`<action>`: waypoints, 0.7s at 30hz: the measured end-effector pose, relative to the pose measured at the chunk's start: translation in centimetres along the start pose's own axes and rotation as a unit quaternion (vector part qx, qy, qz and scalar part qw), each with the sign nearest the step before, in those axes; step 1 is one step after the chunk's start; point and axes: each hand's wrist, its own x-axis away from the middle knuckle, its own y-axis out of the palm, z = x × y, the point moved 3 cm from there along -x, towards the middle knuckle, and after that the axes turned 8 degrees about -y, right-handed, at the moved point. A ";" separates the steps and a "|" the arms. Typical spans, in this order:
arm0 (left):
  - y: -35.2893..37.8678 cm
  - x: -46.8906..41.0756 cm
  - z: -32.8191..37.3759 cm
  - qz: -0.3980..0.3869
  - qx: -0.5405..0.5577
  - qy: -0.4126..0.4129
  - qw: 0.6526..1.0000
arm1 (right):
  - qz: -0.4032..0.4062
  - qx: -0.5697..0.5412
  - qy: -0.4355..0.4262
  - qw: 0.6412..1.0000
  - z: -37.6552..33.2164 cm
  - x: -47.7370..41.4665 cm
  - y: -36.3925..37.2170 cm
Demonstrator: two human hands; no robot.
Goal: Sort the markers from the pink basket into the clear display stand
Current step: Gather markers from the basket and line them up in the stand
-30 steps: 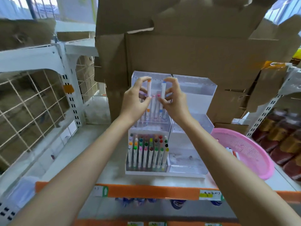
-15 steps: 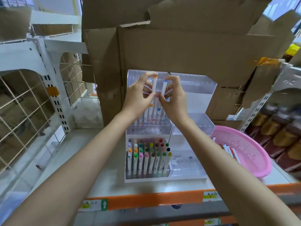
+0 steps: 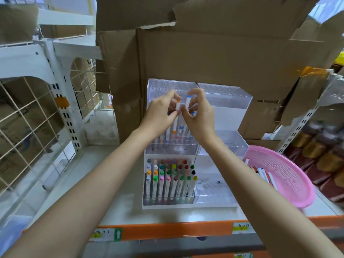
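Basket (image 3: 290,183) right of stand (image 3: 223,101)

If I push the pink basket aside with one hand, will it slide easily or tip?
The pink basket looks like thin perforated plastic holding only a few markers, so probably light and quick to slide. It appears shallow and tilted, so a push might rock it and roll the markers.

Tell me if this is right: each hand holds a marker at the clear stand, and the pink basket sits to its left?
Wrong side: the head view shows the pink basket right of the clear stand. The left hand holds an orange-capped marker, the right hand a blue-capped marker.
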 end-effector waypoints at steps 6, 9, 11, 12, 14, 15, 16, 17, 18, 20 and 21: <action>0.0 -0.3 -0.2 0.013 -0.028 0.002 1.000 | -0.009 -0.008 0.000 1.000 0.0 0.2 0.2; -0.3 -0.5 -0.3 0.021 -0.044 0.003 0.999 | -0.011 -0.007 0.004 1.000 0.1 0.3 0.3; -0.3 -0.4 -0.2 0.017 -0.057 0.009 0.998 | -0.012 -0.013 0.006 1.000 0.2 0.4 0.4; -0.3 -0.4 -0.1 0.015 -0.062 0.013 0.998 | -0.012 -0.014 0.006 1.000 0.3 0.4 0.4; -0.3 -0.4 -0.1 0.014 -0.064 0.013 0.998 | -0.013 -0.016 0.004 1.000 0.3 0.5 0.4; -0.3 -0.4 -0.1 0.014 -0.058 0.007 0.998 | -0.012 -0.018 0.003 1.000 0.3 0.5 0.3; -0.4 -0.4 -0.2 0.012 -0.045 -0.004 0.999 | -0.010 -0.021 0.001 1.000 0.3 0.5 0.3; -0.6 -0.4 -0.2 0.008 -0.028 -0.018 0.999 | -0.008 -0.022 -0.002 1.000 0.2 0.5 0.3; -0.6 -0.5 -0.3 0.001 -0.015 -0.031 0.999 | -0.007 -0.020 -0.007 1.000 0.2 0.5 0.2; -0.6 -0.5 -0.3 -0.019 -0.024 -0.033 0.999 | -0.010 -0.011 -0.013 1.000 0.3 0.5 0.2; -0.4 -0.4 -0.3 -0.029 -0.041 -0.025 0.998 | -0.012 -0.009 -0.014 1.000 0.3 0.5 0.2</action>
